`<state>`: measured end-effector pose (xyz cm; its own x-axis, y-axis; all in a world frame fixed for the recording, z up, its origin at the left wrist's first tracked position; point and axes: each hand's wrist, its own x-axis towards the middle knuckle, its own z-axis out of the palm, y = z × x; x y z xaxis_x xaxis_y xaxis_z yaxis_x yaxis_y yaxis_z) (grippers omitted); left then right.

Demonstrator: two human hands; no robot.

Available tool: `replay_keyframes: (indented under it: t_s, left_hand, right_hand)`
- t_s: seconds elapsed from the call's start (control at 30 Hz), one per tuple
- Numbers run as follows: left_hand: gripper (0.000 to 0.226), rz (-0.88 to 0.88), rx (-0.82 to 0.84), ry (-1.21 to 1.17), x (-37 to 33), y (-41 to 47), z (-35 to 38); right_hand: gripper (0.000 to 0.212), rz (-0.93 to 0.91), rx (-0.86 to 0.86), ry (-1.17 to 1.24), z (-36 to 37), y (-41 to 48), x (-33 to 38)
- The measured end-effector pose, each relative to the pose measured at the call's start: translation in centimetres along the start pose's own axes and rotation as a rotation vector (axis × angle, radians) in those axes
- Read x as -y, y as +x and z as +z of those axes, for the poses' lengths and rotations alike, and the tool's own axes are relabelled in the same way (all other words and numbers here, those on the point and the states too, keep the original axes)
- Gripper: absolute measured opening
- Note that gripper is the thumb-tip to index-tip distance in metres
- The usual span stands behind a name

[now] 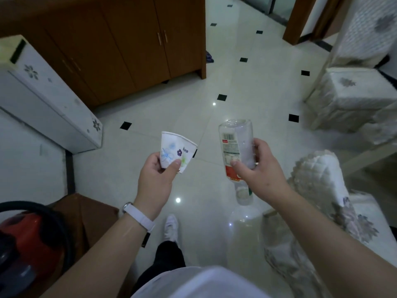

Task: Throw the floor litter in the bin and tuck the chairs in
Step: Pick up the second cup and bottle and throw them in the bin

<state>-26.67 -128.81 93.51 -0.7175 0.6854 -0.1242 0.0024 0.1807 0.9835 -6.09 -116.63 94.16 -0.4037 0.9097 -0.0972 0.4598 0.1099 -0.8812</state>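
Observation:
My left hand (pixel 155 179) grips a crumpled white paper cup (pixel 175 150) printed with flowers, held at waist height over the tiled floor. In my right hand (pixel 256 168) is an empty clear plastic bottle (pixel 235 145) with a red and white label; its base points away from me and its neck points down. Chairs with white quilted covers stand at the right: one close by my right arm (pixel 322 190), another farther back (pixel 354 95). No bin shows in this view.
A brown wooden cabinet (pixel 129 46) fills the far left. A tall white appliance (pixel 49 97) stands at the left wall. A red vacuum cleaner (pixel 25 244) sits at the bottom left. Glossy tiled floor (pixel 247 72) stretches ahead toward a doorway.

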Motion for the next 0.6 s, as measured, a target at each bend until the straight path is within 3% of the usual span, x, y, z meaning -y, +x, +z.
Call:
replay_keyframes:
  t_s: [0.27,0.47,0.6]
  left_hand:
    - [0.011,-0.022,0.083,-0.084,-1.4,15.5,1.1]
    - [0.013,0.047,0.227,-0.077,-5.2,29.7,3.5]
    - [0.015,0.082,0.327,-0.085,-7.3,34.4,7.1]
  right_hand:
    - [0.051,0.082,-0.132,-0.047,2.4,10.7,2.8]
    - [0.052,0.128,-0.283,-0.066,3.9,19.0,5.9]
    - [0.052,0.169,-0.339,-0.076,3.5,22.5,6.2]
